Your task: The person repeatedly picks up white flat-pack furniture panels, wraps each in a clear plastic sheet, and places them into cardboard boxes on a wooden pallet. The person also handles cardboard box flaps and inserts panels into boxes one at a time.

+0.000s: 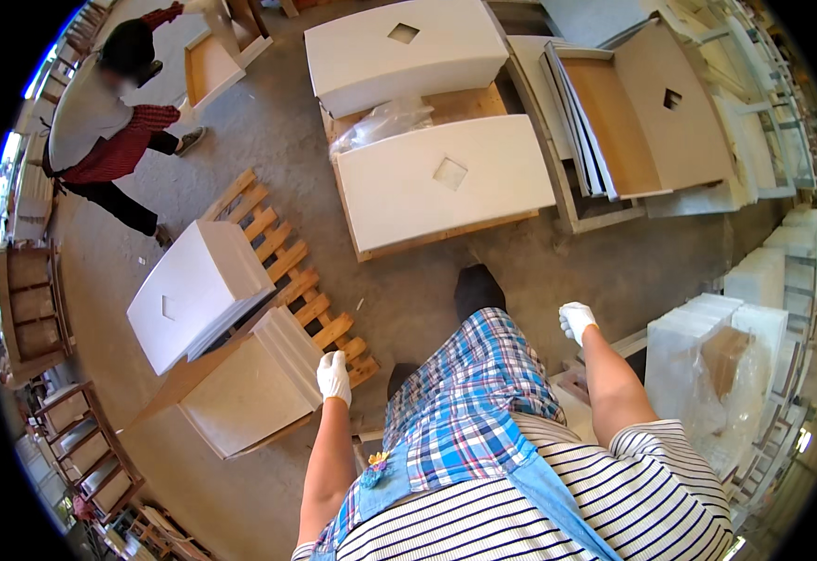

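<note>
My left hand (pixel 334 378), in a white glove, is held low by my side with its fingers curled in and nothing visible in them. It is nearest to a stack of pale cardboard pieces (pixel 251 383) on a wooden pallet (pixel 310 308); I cannot tell whether it touches them. Out to the right, my right hand (pixel 575 321), also gloved, is closed in a loose fist with nothing seen in it. Ahead of me, a white box (pixel 399 182) with a diamond-shaped cutout rests on a pallet.
Behind that box stands a second white box (pixel 362 51), with clear plastic film (pixel 385 123) between them. Open cardboard trays (pixel 614 122) lie at the far right. Wrapped white panels (pixel 698 365) stand to my right. A person (pixel 95 131) bends at the far left.
</note>
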Demonstrator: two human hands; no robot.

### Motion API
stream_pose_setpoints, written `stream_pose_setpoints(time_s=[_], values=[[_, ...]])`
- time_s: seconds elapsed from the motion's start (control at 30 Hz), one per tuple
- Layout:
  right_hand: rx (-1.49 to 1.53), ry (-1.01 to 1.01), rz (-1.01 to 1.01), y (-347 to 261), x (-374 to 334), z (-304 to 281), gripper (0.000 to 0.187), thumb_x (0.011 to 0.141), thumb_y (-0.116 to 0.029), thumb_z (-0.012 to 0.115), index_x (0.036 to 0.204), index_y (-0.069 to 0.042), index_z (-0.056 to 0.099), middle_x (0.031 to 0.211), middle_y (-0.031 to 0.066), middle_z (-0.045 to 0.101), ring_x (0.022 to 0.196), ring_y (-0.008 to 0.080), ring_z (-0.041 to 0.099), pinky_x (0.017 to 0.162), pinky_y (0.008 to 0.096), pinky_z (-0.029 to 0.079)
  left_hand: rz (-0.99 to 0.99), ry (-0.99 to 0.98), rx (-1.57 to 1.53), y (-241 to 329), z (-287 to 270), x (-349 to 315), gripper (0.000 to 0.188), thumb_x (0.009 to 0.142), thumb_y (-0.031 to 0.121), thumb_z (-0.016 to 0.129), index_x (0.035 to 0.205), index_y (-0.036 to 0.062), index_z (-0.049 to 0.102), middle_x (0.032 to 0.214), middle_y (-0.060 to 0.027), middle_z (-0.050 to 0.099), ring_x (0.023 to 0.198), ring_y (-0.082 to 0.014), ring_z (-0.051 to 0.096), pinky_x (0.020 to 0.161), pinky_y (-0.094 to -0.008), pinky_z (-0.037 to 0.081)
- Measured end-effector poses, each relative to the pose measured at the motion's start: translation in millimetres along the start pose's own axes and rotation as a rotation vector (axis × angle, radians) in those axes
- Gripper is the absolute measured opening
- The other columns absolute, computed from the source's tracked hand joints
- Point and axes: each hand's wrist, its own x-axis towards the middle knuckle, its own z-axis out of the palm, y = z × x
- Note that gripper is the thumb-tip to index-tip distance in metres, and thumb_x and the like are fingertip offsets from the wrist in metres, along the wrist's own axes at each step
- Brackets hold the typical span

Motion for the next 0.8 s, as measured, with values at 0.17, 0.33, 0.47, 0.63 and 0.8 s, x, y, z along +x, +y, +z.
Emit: stream_pose_setpoints(time_s=[0.17,0.33,0.47,0.63,0.8], values=[[-0.042,0.026,-0.012,-132,95,8,0.010,0.090,-0.018,0.060,0.084,-0.011,0.060,0.064,0.0006,0.053,0.050,0.0119,0.048,0.041,0.0289,0.035,-0.024,-0.035,0.002,79,99,61,0.043,0.091,0.030,0.062,0.117,-0.0039,0.062,0.109,-0.0171,0.068,0.100,-0.0262,0.062,0.092,-0.0350,0.046],[-0.409,0.248,-0.461,-256,261,11,0.040,0.088,-0.037,0.059,0.112,-0.007,0.068,0.106,0.0170,0.070,0.099,0.0311,0.067,0.086,0.0391,0.051,0.339,-0.128,0.647,179,204,143,0.054,0.085,0.033,0.067,0.125,-0.0006,0.057,0.116,-0.0208,0.064,0.110,-0.0358,0.058,0.096,-0.0429,0.045],[-0.570,0.302,-0.557,-385,307,26,0.049,0.089,-0.044,0.055,0.125,-0.013,0.064,0.125,0.0164,0.064,0.117,0.0347,0.060,0.098,0.0392,0.047,0.507,-0.199,0.826,240,295,192,0.070,0.076,0.035,0.075,0.134,0.0040,0.051,0.134,-0.0200,0.052,0.123,-0.0374,0.048,0.098,-0.0466,0.043],[-0.797,0.318,-0.564,-473,357,63,0.053,0.090,-0.049,0.049,0.130,-0.017,0.062,0.130,0.0138,0.062,0.121,0.0342,0.057,0.102,0.0408,0.045,0.522,-0.134,0.993,268,378,219,0.086,0.069,0.036,0.080,0.141,0.0067,0.044,0.147,-0.0218,0.038,0.136,-0.0428,0.033,0.105,-0.0518,0.035],[-1.102,0.217,-0.472,-513,417,73,0.054,0.091,-0.053,0.046,0.128,-0.018,0.064,0.131,0.0125,0.062,0.121,0.0333,0.057,0.102,0.0415,0.045,0.631,-0.122,1.038,270,423,229,0.094,0.067,0.039,0.083,0.145,0.0065,0.041,0.150,-0.0252,0.034,0.138,-0.0430,0.030,0.108,-0.0510,0.031]])
